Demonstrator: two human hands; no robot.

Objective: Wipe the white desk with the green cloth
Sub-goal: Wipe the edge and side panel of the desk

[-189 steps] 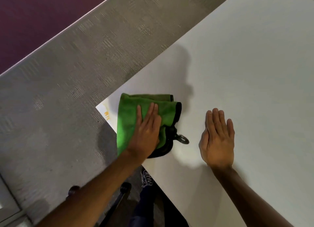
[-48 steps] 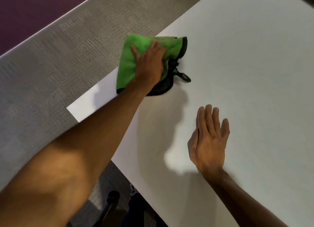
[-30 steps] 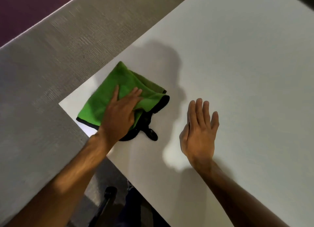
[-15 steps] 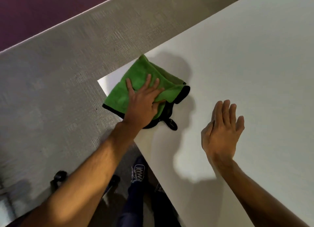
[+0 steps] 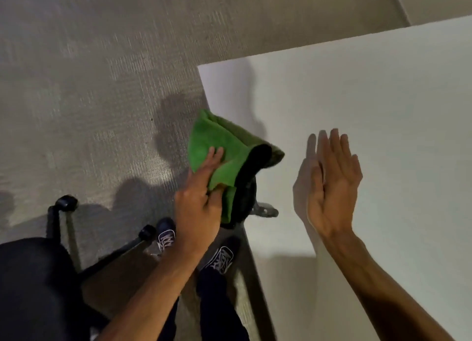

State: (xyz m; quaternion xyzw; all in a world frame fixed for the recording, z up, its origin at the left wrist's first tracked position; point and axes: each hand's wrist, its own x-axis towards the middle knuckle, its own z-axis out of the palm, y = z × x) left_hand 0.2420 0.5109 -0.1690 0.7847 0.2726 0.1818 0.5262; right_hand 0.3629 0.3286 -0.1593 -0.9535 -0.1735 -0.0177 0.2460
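Note:
The green cloth, folded, with a black border and a black clip, lies over the left edge of the white desk, partly hanging past it. My left hand grips the cloth at its near side, thumb under a fold and fingers on top. Flat on the desk to the right of the cloth rests my right hand, fingers apart and holding nothing.
Grey carpet surrounds the desk on the left and far side. A black office chair with wheeled legs stands at the lower left. My feet in dark shoes are on the floor beside the desk edge.
My left hand has pulled the cloth back to the desk's left edge, so it now overhangs. The view has swung down and left, showing the chair and my feet. The right hand stays flat.

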